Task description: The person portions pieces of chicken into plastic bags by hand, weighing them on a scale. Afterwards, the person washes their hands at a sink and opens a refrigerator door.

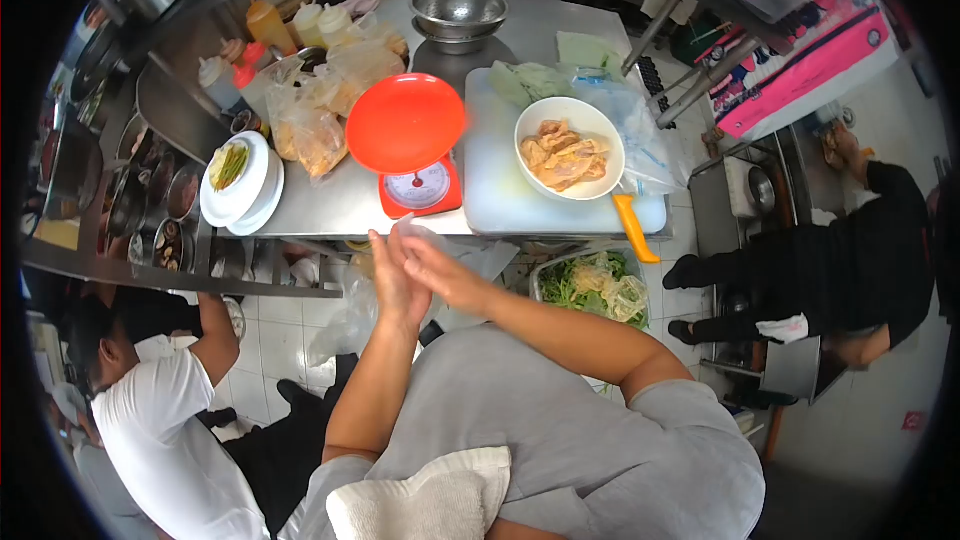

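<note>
My left hand and my right hand meet in front of the table's front edge. Their palms press together with fingers pointing up and forward. A thin clear plastic bag sticks out from between them; most of it is hidden by the fingers. Just beyond my fingertips stands a red kitchen scale with a round dial and a red pan on top. To its right, a white bowl of raw, pale meat pieces rests on a white cutting board.
A yellow-handled knife juts over the board's front edge. Bagged food, squeeze bottles and stacked white plates stand left. Metal bowls sit behind. Below is a bin of greens. Co-workers are on both sides.
</note>
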Tool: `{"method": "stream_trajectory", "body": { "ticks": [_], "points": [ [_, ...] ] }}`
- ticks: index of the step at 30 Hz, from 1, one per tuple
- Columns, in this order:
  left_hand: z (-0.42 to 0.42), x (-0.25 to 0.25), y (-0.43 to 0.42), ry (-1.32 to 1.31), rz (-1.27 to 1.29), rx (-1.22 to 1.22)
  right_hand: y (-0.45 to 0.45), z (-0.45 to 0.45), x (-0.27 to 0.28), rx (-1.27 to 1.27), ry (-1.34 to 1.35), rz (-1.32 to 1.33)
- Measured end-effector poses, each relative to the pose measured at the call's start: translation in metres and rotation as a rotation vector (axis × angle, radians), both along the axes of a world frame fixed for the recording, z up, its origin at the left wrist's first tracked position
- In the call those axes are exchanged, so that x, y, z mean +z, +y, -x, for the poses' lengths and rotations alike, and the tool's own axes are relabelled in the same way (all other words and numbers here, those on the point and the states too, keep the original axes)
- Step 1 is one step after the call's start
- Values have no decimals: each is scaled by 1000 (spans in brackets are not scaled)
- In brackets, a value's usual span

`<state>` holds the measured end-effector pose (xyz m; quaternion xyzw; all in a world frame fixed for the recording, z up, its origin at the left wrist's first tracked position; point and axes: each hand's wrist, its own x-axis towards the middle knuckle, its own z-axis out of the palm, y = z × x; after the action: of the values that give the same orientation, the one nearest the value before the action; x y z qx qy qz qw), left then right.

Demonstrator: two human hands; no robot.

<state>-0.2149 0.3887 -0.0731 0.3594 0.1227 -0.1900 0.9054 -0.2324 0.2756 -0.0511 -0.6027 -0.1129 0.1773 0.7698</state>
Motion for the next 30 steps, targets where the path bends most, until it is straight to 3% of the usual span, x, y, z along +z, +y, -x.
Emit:
{"method": "stream_trajectory", "body": {
  "ticks": [1, 3, 4, 7, 10, 13, 16, 19, 21, 24, 27, 29, 30],
  "points": [
    [-3, -1, -2, 66, 36, 86, 7, 2, -12, -17, -4, 0],
    [2, 10, -12, 151, -37, 203, 19, 1, -3, -150, -198, 292],
    [7, 10, -12, 58, 13, 104, 4, -1, 1, -13, -115, 207],
    [16, 13, -13, -84, 64, -36, 8, -13, -37, -49, -102, 160],
    [0, -1, -1, 112, -160, 198, 11, 14, -3, 124, -121, 246],
    [-3, 3, -1, 45, -91, 172, 10, 10, -10, 113, -47, 200],
    [13, 21, -20, -45, -19, 81, 12, -25, -77, -68, -101, 79],
    [6, 15, -18, -115, -70, 113, 2, 0, -31, 59, -157, 124],
    [-11, 5, 2, -76, -204, 167, 2, 15, -32, 143, -1, 89],
    [-19, 10, 2, -109, -144, 175, -9, 7, -29, 73, -83, 76],
    [-17, 14, -5, -124, -29, 187, -17, -13, -32, -118, 143, 203],
    [-12, 6, -7, -288, -454, 66, -19, -19, -35, -311, 205, 80],
    [-6, 12, -10, -267, -560, 118, -23, -19, -30, -367, 261, 52]
  ]
}}
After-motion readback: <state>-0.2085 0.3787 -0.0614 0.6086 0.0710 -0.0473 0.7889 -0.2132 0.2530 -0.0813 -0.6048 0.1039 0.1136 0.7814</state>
